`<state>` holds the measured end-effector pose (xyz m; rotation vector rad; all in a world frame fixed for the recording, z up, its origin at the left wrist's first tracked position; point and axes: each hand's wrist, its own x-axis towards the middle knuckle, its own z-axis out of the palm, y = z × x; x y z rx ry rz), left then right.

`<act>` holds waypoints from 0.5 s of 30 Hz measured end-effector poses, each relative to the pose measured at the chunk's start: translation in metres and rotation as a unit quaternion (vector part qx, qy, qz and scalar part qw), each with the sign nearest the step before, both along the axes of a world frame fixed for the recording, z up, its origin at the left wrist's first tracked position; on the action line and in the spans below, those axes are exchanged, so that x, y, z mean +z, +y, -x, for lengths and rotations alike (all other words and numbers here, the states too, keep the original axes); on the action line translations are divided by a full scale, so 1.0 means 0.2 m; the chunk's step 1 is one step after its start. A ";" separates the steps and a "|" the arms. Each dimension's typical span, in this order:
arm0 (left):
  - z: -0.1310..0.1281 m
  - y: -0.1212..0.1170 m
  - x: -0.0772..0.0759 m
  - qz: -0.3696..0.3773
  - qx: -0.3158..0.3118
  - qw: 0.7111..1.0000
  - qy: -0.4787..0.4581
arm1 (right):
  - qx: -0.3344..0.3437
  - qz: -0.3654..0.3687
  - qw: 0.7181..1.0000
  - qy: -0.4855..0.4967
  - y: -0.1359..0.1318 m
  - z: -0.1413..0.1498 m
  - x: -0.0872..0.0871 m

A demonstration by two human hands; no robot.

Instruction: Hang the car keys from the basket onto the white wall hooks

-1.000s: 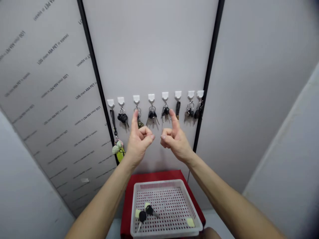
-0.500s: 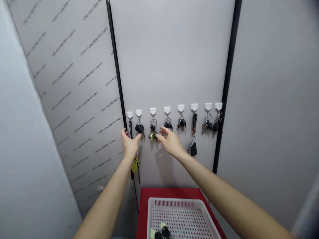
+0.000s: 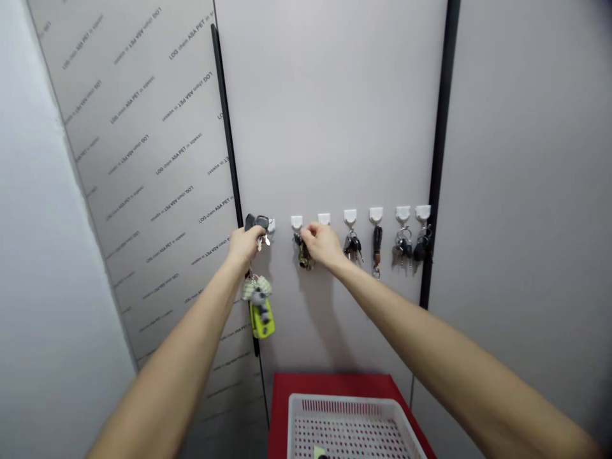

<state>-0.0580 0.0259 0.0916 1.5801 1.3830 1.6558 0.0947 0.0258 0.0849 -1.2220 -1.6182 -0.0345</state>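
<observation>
Lifted up against the second hook [image 3: 272,225] is a bunch of black-headed keys [image 3: 261,223], with my left hand [image 3: 243,247] closed around it. Below that hand hangs a keychain with a pale checked bow, a grey figure and a yellow-green tag [image 3: 262,320]. My right hand [image 3: 324,245] is pinched at the ring of another key bunch with a brass-coloured charm [image 3: 305,258], under the third hook [image 3: 297,222]. That ring is partly hidden by my fingers. The fourth hook [image 3: 324,218] shows just above my right hand, which covers whatever hangs there.
Further right, more white hooks hold a black-headed key bunch [image 3: 352,245], a braided black strap [image 3: 377,241] and two more key bunches [image 3: 402,247]. Below, a white perforated basket [image 3: 347,403] stands on a red surface [image 3: 335,382]. Black strips [image 3: 437,127] edge the wall panel.
Both hands, first pointing with index fingers, have gone to the hanging keys. My left hand has gripped and raised the black-headed bunch; my right has closed at the brass-charm bunch. The view has shifted.
</observation>
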 end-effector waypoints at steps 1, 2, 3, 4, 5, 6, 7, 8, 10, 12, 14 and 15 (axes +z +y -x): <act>0.01 -0.01 0.04 0.005 -0.002 1.000 0.007 | -0.003 -0.008 1.000 0.000 0.00 0.01 0.04; 0.01 -0.02 0.08 0.011 0.000 1.000 0.013 | -0.006 -0.014 1.000 0.002 0.01 0.01 0.07; 0.01 -0.03 0.11 0.017 0.003 1.000 0.018 | -0.004 -0.020 1.000 0.002 0.01 0.02 0.10; 0.01 -0.04 0.13 0.024 -0.001 1.000 0.020 | 0.002 -0.026 1.000 0.003 0.00 0.02 0.12; 0.02 -0.06 0.14 0.031 -0.011 0.999 0.017 | 0.017 -0.032 0.999 0.002 0.00 0.03 0.13; 0.02 -0.08 0.14 0.036 -0.028 0.999 0.009 | 0.040 -0.038 0.998 -0.002 -0.02 0.02 0.13; 0.01 -0.10 0.12 0.039 -0.053 0.998 -0.002 | 0.071 -0.043 0.997 -0.011 -0.03 0.02 0.12; 0.01 -0.12 0.10 0.043 -0.081 0.996 -0.016 | 0.105 -0.043 0.993 -0.024 -0.06 0.01 0.10; -0.02 -0.17 0.00 0.056 -0.135 0.988 -0.046 | 0.169 -0.028 0.983 -0.061 -0.12 -0.02 0.04; -0.08 -0.22 -0.14 0.085 -0.174 0.978 -0.075 | 0.213 0.014 0.972 -0.103 -0.20 -0.06 -0.08; -0.16 -0.26 -0.32 0.127 -0.194 0.968 -0.098 | 0.250 0.081 0.955 -0.139 -0.27 -0.11 -0.24; -0.20 -0.28 -0.41 0.147 -0.201 0.963 -0.103 | 0.269 0.120 0.944 -0.152 -0.30 -0.13 -0.33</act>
